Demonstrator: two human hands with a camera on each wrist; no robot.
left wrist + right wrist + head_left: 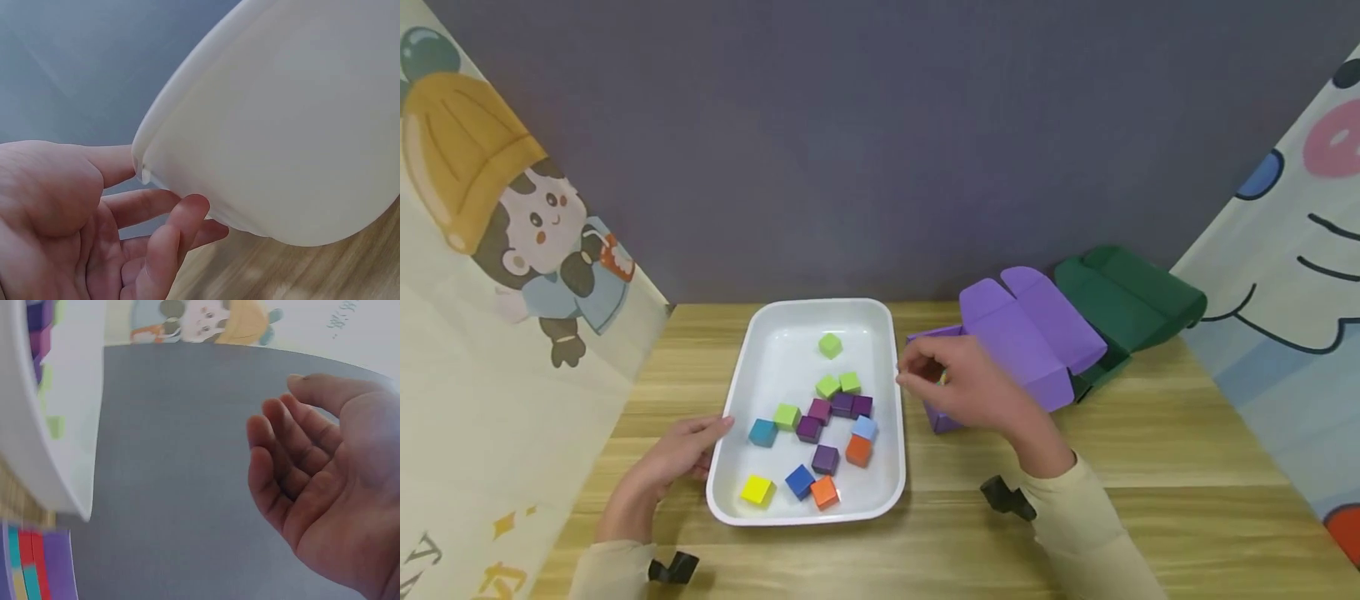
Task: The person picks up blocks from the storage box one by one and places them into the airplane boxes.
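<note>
A white tray (805,512) lies on the table with several small cubes in it: lime green (830,345), purple (825,459), orange (824,492), yellow (757,491) and blue ones. My left hand (681,454) grips its left rim, thumb on the edge and fingers beneath the side; the left wrist view shows the tray's pale outer wall (281,137). Over the purple box (1022,342), near the tray's right rim, is my right hand (970,383). Nothing is between its loosely bent fingers (275,450) in the right wrist view.
Inside the purple box, red (28,549) and teal cubes sit side by side. A dark green box (1131,296) stands behind it, lid raised. A grey wall (880,150) rises at the table's back, with cartoon panels on both sides.
</note>
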